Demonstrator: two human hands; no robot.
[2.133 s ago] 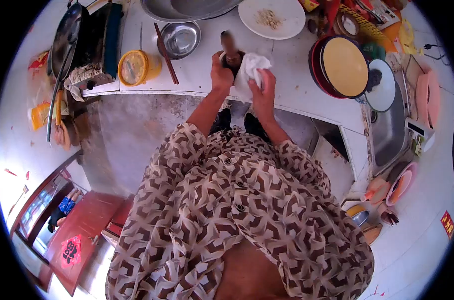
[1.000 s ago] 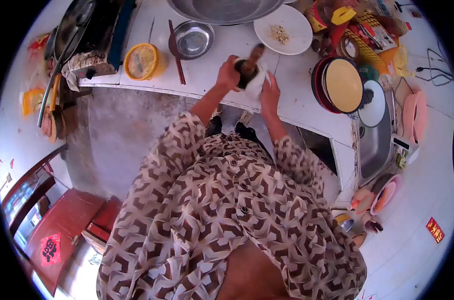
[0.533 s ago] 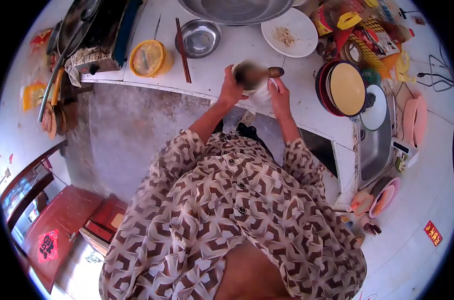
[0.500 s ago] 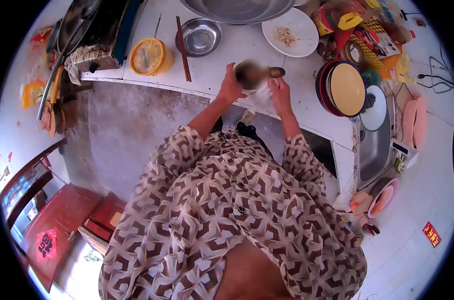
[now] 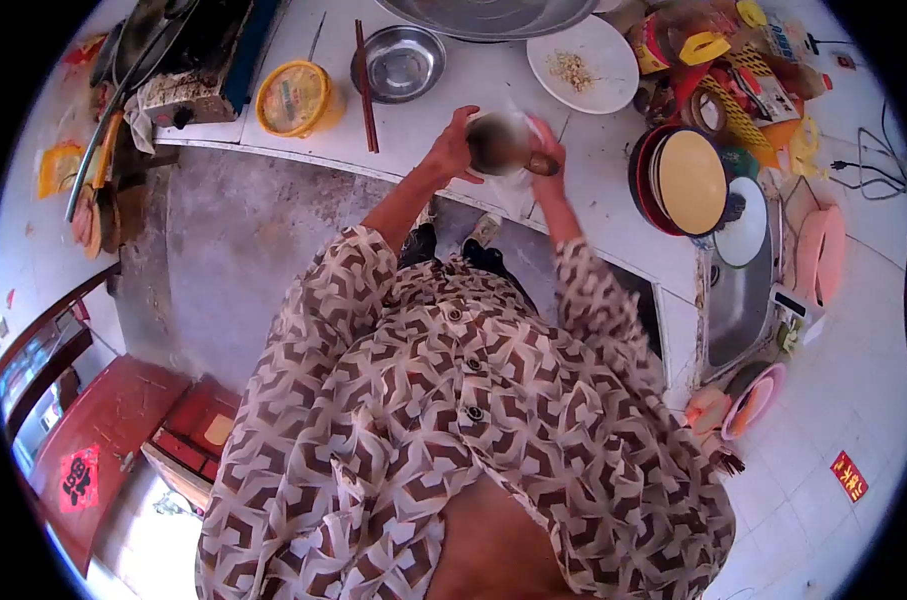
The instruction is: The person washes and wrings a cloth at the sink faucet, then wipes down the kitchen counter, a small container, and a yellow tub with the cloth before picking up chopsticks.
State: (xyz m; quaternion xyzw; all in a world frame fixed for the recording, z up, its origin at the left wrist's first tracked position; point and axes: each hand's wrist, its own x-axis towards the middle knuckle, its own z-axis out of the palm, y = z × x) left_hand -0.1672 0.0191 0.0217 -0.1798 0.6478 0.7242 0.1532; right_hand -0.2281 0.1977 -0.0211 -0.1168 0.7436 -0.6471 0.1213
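Note:
Over the front edge of the counter, my left hand grips the left side of a blurred round vessel with a dark inside and a pale rim. My right hand closes around its right side, where a brown rounded knob sticks out beside the fingers. Whether the knob belongs to the vessel or to a separate tool, I cannot tell. Thin whitish material shows below the vessel. Nearby lie brown chopsticks and a small metal bowl.
A yellow-rimmed tub stands left of the chopsticks. Behind are a large metal basin and a white plate with pale crumbs. Stacked bowls, a sink and packages are on the right; a stove stands left.
Both hands have shifted slightly left with the vessel, the right hand more. The brown knob now sits lower and tilts toward me. The whole view has moved slightly.

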